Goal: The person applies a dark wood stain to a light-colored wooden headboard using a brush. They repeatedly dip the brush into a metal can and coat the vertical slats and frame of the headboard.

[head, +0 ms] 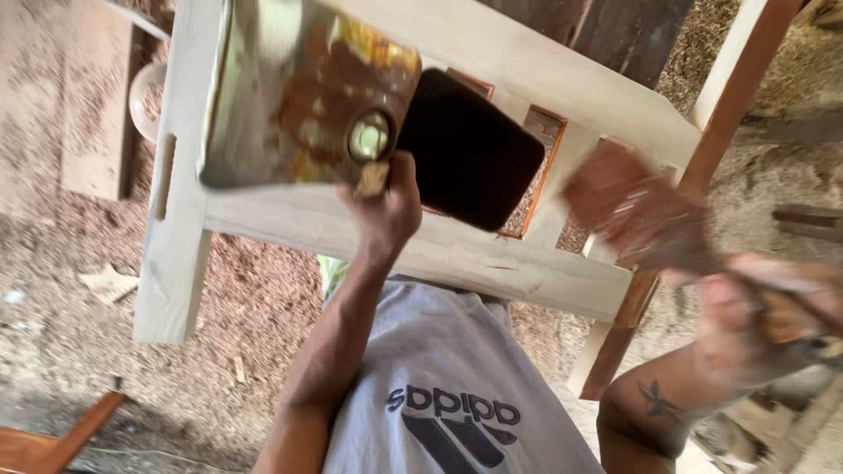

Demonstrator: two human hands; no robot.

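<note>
While the view is looking down past a grey shirt (448, 351), the left hand (386, 206) is reaching up, arm extended, fingers curled tight around the lower corner of a rusty, yellow-patched rectangular metal can (303, 92) with a round capped spout. The can is resting tilted on the pale, unfinished wooden furniture frame (492, 254), beside a dark glossy panel (470, 149). At far right, the motion-blurred right hand (764, 307) is clenching the handle of a wide reddish-stained brush (637, 206) near the frame. Sawdust is covering the floor (70, 263).
</note>
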